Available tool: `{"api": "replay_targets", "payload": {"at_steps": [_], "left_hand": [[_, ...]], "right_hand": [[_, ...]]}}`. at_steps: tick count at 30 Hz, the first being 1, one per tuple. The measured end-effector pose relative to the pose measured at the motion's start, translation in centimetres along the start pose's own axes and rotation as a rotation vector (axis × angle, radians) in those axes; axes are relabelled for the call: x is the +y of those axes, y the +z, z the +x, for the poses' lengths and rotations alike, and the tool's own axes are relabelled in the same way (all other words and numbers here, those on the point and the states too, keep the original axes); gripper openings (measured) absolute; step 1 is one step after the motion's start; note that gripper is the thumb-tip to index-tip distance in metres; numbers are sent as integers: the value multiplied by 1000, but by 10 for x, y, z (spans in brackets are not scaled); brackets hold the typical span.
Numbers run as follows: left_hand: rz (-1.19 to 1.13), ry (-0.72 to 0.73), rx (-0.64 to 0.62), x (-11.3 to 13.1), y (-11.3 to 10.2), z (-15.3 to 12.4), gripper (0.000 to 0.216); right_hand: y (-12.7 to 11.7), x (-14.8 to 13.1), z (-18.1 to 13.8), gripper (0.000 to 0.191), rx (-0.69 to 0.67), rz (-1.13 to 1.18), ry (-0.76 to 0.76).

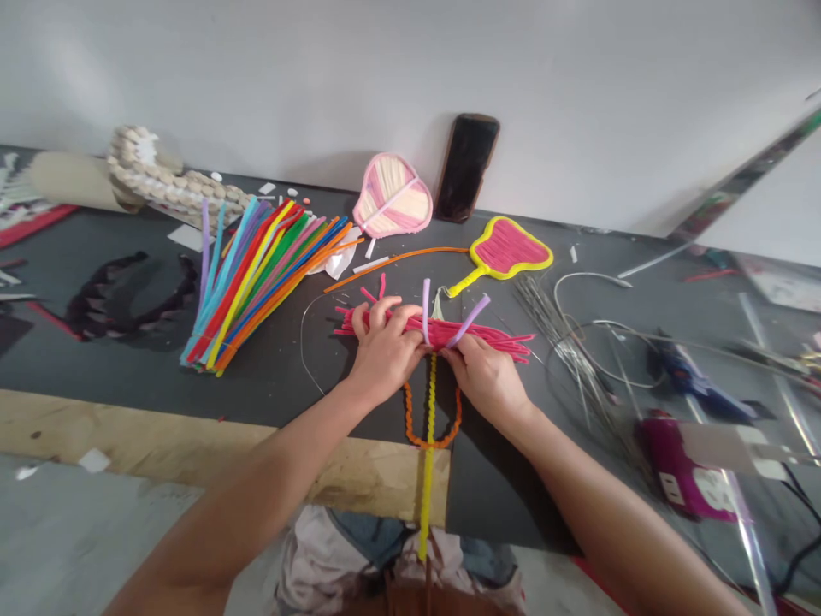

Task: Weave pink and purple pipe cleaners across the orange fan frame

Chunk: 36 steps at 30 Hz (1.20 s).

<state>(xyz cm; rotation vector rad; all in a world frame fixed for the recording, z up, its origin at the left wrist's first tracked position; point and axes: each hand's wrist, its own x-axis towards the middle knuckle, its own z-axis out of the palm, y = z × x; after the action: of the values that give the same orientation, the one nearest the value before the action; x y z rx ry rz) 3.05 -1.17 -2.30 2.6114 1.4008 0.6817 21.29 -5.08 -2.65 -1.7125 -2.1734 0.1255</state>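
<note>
A bundle of pink pipe cleaners [493, 335] lies crosswise on the dark table [269, 376], bound by a lilac pipe cleaner [471, 318] whose two ends stick up. My left hand [383, 351] is closed on the bundle's left part. My right hand [486, 376] grips it just right of the middle, fingers pinched near the lilac tie. A yellow pipe-cleaner stem [427, 453] runs from the bundle toward me, with an orange loop [410, 419] curving around it.
A fan of mixed-colour pipe cleaners [256, 278] lies at the left. Behind stand a pink-and-cream fan [391, 198], a phone [467, 167] and a pink fan with yellow rim [506, 248]. Thin wires [570, 342] and glue guns [680, 470] lie right. A black trim [121, 295] sits far left.
</note>
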Motion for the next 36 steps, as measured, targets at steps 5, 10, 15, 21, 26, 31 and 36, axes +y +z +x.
{"api": "replay_targets", "payload": {"at_steps": [5, 10, 15, 21, 26, 31, 36], "left_hand": [[-40, -31, -3, 4, -1, 1, 23], [-41, -25, -24, 2, -1, 0, 21], [-48, 21, -70, -1, -2, 0, 13], [-78, -8, -81, -1, 0, 1, 15], [-36, -37, -42, 0, 3, 0, 15], [44, -37, 2, 3, 2, 0, 14], [64, -47, 34, 6, -1, 1, 18]], "right_hand": [[1, -2, 1, 20, -19, 0, 50], [-3, 0, 2, 14, -89, 60, 22], [-4, 0, 3, 17, -57, 12, 29], [-2, -1, 4, 21, -54, 0, 53], [-2, -4, 5, 18, -92, -26, 79], [-2, -5, 6, 20, -80, -48, 67], [-4, -8, 8, 21, -104, -49, 90]]}}
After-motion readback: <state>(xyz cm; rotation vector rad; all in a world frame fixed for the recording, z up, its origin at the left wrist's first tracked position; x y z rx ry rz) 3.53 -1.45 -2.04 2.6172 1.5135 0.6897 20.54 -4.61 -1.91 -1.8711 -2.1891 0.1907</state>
